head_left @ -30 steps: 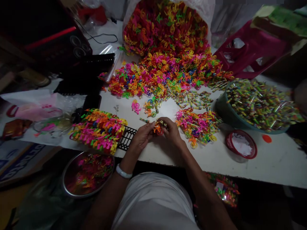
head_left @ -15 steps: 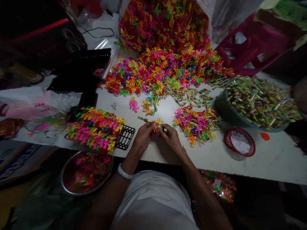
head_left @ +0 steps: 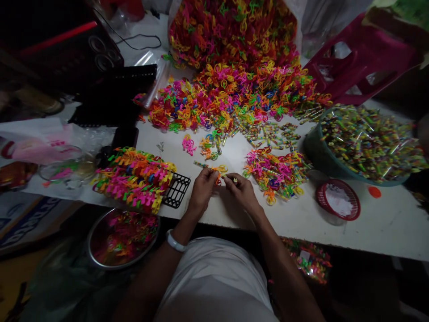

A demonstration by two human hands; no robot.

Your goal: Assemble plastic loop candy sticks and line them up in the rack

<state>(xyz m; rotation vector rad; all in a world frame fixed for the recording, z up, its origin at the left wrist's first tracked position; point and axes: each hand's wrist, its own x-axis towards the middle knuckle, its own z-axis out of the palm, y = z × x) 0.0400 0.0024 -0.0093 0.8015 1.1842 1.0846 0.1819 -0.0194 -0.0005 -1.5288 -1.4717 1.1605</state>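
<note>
My left hand (head_left: 202, 191) is closed in a pinch on a small red plastic piece (head_left: 218, 181) over the table's front edge. Close on its right, my right hand (head_left: 244, 192) pinches a small patterned tube (head_left: 235, 180) with a pale end; the fingers cover most of it. A gap shows between the two hands. Just beyond the fingertips lie a yellow plastic piece (head_left: 221, 168) and a patterned tube (head_left: 200, 164). To the right of my hands spreads a small heap of coloured plastic pieces (head_left: 276, 172).
A large pile of coloured plastic pieces (head_left: 234, 94) spills from a bag at the back. A green tub (head_left: 313, 147) of tubes and a red basket (head_left: 323, 201) stand right. Left is a black rack (head_left: 176, 190) with rows of pieces; below it, a metal basin (head_left: 92, 250).
My hands have drawn slightly apart, opening a gap between the pieces they hold. The whole view has shifted a little.
</note>
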